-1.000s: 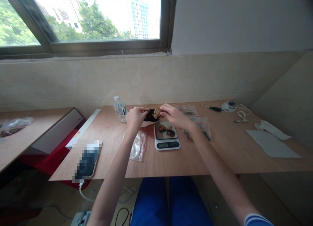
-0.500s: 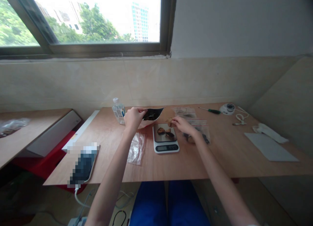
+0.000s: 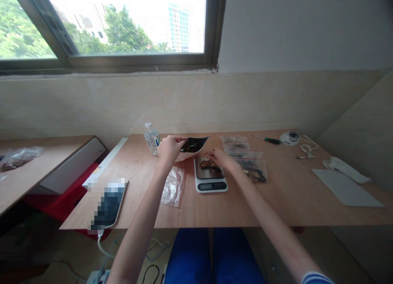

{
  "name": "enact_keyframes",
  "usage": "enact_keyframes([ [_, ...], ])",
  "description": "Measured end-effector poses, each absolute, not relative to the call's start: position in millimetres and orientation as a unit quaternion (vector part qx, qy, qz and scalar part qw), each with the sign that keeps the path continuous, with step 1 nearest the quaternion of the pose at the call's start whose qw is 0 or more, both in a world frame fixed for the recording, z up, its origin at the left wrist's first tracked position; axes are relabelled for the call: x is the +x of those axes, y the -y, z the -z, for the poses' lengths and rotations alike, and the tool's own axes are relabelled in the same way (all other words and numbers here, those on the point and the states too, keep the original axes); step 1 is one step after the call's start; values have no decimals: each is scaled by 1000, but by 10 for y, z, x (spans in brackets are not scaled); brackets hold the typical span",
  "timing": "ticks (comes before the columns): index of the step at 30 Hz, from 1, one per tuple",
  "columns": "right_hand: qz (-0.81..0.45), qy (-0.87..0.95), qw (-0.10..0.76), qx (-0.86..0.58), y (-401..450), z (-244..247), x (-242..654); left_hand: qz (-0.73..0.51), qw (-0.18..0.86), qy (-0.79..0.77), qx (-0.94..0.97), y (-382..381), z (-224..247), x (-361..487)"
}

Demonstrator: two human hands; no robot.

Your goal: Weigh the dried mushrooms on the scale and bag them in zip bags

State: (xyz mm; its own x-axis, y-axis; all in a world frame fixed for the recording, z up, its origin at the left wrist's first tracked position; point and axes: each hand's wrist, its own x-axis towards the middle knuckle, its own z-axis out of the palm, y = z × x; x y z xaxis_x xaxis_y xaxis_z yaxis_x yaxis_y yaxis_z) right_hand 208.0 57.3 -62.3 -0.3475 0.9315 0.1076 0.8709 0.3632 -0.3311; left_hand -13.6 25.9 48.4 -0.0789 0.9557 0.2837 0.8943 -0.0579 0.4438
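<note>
My left hand (image 3: 170,148) is closed on the rim of an open pouch (image 3: 194,146) with a dark inside, and some dark pieces show in it. To its right, my right hand (image 3: 220,158) is over the back of a white kitchen scale (image 3: 211,187), fingers pinched on a small brownish dried piece (image 3: 207,155). Brown and dark dried pieces (image 3: 210,165) lie on the scale's metal plate, just below the fingertips. Filled clear zip bags (image 3: 256,171) lie right of the scale, partly behind my right forearm. Flat clear bags (image 3: 173,187) lie left of the scale.
A plastic bottle (image 3: 152,140) stands behind my left hand. A phone (image 3: 109,204) with a cable lies at the table's left front. At the right are a screwdriver (image 3: 272,140), a white dome camera (image 3: 290,138) with its cable, and a grey sheet (image 3: 345,188) with a white cloth (image 3: 346,168).
My right hand has moved left over the scale with the brownish piece. The view has shifted slightly, and more of the filled bags shows. My left hand still holds the pouch.
</note>
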Motion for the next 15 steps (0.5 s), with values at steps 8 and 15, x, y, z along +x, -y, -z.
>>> enact_keyframes([
  [8, -224, 789, 225, -526, -573, 559, 2243, -262, 57, -684, 678, -256, -481, -139],
  [15, -274, 762, 231, -539, -583, 598, 2303, -259, 56, -684, 680, -243, -483, -135],
])
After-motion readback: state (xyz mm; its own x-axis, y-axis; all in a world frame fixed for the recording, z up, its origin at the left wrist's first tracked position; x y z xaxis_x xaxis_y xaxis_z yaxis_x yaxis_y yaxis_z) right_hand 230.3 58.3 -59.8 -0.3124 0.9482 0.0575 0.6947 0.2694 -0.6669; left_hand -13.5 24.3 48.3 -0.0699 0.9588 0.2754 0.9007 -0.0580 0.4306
